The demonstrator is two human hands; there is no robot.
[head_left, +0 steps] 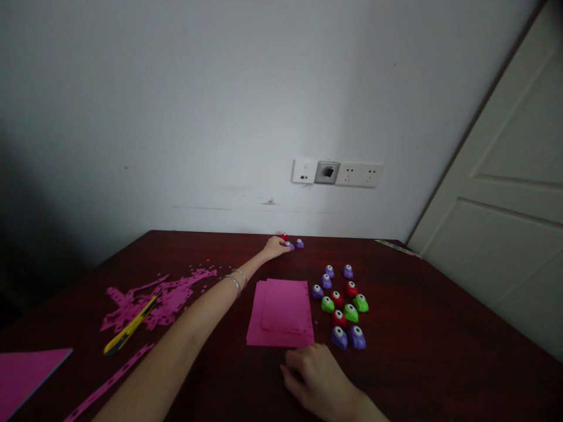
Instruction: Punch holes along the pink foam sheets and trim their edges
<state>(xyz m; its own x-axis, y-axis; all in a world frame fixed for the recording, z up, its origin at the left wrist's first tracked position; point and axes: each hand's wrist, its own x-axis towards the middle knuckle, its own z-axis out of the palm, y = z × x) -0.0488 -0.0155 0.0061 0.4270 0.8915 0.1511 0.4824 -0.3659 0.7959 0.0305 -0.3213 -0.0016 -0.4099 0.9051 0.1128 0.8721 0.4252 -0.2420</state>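
My left hand (pixel 275 247) is stretched far across the dark wooden table (pixel 440 328) to its back edge, fingers curled around a small purple craft punch (pixel 290 245); a red punch (pixel 284 237) and another purple punch (pixel 299 243) sit right beside it. My right hand (pixel 317 376) rests on the table near me with fingers curled, just below a stack of pink paper sheets (pixel 281 313). A cluster of several purple, red and green punches (pixel 341 302) lies to the right of the sheets.
Pink paper scraps (pixel 162 296) and a yellow utility knife (pixel 129 327) lie at the left, with a pink strip (pixel 109 381) and another pink sheet (pixel 26 369) at the near left corner. A wall with sockets (pixel 336 173) stands behind; a door (pixel 505 205) at right.
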